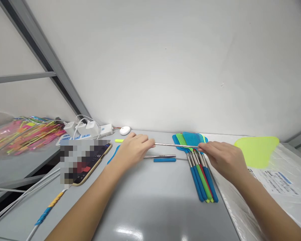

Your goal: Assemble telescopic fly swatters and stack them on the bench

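Rod in both hands, unreadable label

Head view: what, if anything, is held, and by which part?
A thin metal rod, held at two places: the left hand grips one end of its visible stretch, the right hand the other. The hands hide the parts beneath them.

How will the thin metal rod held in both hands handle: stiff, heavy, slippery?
Probably stiff: the metal rod spans straight between the left grip and the right grip, no visible sag. Likely light, being so thin. Might slip somewhat, since its surface looks smooth and shiny.
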`<state>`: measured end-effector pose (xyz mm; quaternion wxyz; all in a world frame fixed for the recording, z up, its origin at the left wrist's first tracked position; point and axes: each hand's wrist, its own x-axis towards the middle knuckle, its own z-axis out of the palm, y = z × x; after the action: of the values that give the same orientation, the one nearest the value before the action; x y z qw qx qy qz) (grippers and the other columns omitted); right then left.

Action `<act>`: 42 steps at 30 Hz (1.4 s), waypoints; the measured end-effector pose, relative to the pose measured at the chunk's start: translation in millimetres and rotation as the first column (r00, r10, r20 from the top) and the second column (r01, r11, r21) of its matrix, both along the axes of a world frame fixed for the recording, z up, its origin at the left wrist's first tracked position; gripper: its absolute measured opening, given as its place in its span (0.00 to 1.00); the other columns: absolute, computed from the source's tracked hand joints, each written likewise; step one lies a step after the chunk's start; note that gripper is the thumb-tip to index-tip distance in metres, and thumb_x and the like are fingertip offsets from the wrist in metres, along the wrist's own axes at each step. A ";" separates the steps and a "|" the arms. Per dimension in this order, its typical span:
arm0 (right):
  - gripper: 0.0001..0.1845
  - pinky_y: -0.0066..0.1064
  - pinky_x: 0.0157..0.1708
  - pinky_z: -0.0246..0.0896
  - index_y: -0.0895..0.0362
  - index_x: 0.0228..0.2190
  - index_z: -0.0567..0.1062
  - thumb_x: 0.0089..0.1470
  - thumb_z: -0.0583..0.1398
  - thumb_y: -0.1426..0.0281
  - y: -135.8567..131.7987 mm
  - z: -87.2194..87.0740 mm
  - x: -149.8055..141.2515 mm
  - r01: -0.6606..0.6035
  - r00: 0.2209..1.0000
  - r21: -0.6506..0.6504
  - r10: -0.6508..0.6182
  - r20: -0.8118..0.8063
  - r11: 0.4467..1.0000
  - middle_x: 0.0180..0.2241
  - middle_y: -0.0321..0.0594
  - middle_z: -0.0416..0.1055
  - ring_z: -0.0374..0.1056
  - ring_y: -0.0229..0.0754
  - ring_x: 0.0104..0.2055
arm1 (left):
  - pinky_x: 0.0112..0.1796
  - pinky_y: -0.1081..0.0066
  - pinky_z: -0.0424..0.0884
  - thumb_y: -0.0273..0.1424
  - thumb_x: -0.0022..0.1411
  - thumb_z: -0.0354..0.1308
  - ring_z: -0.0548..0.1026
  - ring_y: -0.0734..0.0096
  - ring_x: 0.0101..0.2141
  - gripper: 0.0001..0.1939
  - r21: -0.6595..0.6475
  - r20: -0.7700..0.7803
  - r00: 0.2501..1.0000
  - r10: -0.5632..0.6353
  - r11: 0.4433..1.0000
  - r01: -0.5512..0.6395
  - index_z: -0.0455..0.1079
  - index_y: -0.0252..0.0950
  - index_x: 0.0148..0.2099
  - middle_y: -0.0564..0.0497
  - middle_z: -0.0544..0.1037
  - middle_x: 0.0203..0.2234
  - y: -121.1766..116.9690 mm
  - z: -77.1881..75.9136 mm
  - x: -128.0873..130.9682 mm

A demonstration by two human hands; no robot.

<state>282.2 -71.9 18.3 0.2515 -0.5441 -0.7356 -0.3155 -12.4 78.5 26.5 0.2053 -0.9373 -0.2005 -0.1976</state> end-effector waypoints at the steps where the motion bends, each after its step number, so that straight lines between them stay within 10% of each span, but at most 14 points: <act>1: 0.05 0.30 0.29 0.50 0.54 0.36 0.74 0.61 0.58 0.75 -0.2 1.3 6.5 -0.002 1.000 -0.001 0.002 -0.012 1.000 0.28 0.32 0.77 0.67 0.34 0.26 | 0.33 0.66 0.53 0.31 0.71 0.46 0.67 0.70 0.29 0.09 0.009 0.008 1.000 0.010 1.000 -0.010 0.66 0.38 0.40 0.54 0.69 0.25 3.9 1.2 -2.8; 18: 0.04 0.33 0.36 0.54 0.56 0.38 0.75 0.59 0.61 0.72 -3.0 -0.9 0.8 0.131 0.990 0.080 -0.127 -0.056 0.988 0.31 0.37 0.76 0.66 0.40 0.33 | 0.35 0.66 0.55 0.34 0.70 0.49 0.67 0.71 0.29 0.10 -0.066 0.294 0.950 0.108 0.994 -0.092 0.70 0.39 0.40 0.54 0.70 0.25 -18.9 -13.4 11.5; 42: 0.15 0.32 0.27 0.45 0.56 0.29 0.72 0.66 0.51 0.69 -12.0 -6.1 -60.6 0.106 0.991 -0.057 -0.100 0.089 0.993 0.22 0.35 0.67 0.59 0.37 0.24 | 0.30 0.66 0.50 0.30 0.69 0.48 0.62 0.71 0.25 0.09 -0.106 0.268 0.964 0.006 0.994 0.024 0.68 0.38 0.37 0.53 0.69 0.24 -67.4 -22.4 39.0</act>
<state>221.6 -83.9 12.3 0.1860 -0.5748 -0.7261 -0.3283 26.5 11.1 4.0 0.1241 -0.9128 -0.2326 -0.3121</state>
